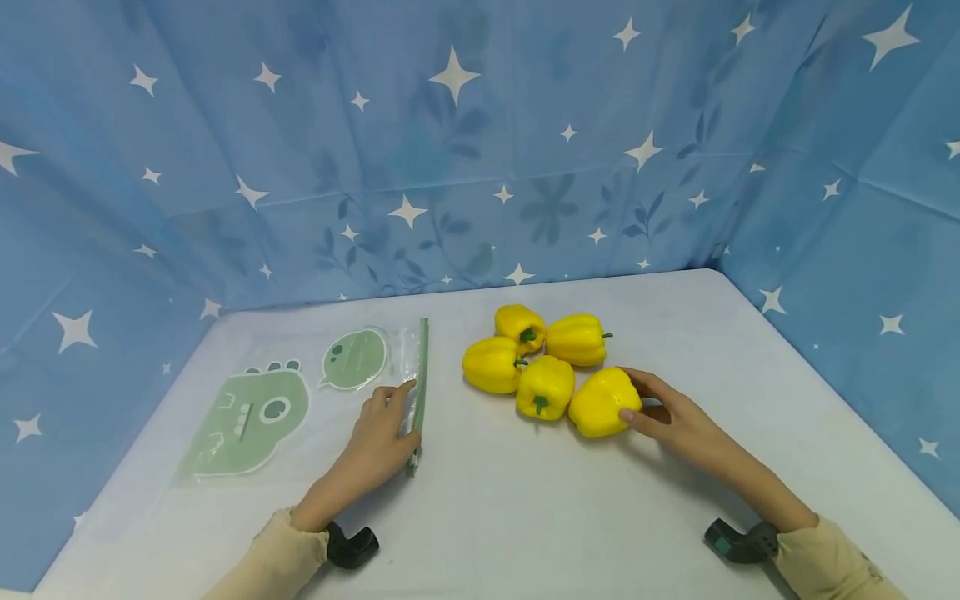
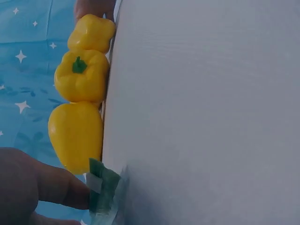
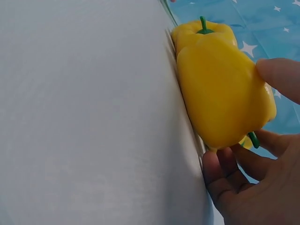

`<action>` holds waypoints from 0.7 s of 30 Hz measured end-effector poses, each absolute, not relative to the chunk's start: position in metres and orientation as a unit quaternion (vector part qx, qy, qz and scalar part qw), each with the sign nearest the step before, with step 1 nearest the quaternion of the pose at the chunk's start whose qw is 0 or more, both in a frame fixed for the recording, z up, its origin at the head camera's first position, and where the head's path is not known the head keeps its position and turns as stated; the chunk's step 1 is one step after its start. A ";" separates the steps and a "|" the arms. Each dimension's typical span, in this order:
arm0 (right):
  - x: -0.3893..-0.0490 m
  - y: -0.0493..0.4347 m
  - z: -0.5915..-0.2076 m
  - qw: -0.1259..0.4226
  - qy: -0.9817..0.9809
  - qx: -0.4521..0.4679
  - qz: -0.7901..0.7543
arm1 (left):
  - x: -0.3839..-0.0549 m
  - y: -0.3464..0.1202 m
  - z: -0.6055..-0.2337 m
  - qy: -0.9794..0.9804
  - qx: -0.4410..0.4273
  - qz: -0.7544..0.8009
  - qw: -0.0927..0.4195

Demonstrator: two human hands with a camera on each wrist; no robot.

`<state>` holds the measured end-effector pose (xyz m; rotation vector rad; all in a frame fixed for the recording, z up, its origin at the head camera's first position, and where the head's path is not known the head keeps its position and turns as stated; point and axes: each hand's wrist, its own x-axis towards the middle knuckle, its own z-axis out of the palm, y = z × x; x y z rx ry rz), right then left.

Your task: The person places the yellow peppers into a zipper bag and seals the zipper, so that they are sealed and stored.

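Observation:
A clear zip bag printed with a green cartoon creature lies flat on the left of the table, its green zip strip facing the peppers. My left hand grips this strip edge, thumb and index finger on it. In the left wrist view a finger meets the end of the green strip. On the right, my right hand holds a yellow bell pepper, thumb on one side and fingers round the other. The right wrist view shows that bell pepper up close, its green stem pointing towards the palm.
Several more yellow bell peppers sit clustered mid-table: a front one, a left one and two behind, including the back right one. A white cloth covers the table. Blue star-patterned curtains hang behind and at both sides.

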<state>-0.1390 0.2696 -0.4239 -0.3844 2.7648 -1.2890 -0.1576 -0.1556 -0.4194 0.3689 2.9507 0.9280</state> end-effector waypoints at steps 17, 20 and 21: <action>-0.135 0.274 -0.411 0.057 0.890 -0.119 -0.436 | -0.159 -0.157 -0.419 0.956 0.150 0.248 -0.048; -0.135 0.276 -0.412 0.058 0.886 -0.122 -0.443 | -0.161 -0.158 -0.420 0.957 0.144 0.245 -0.051; -0.136 0.276 -0.412 0.059 0.885 -0.125 -0.445 | -0.161 -0.158 -0.419 0.957 0.142 0.248 -0.047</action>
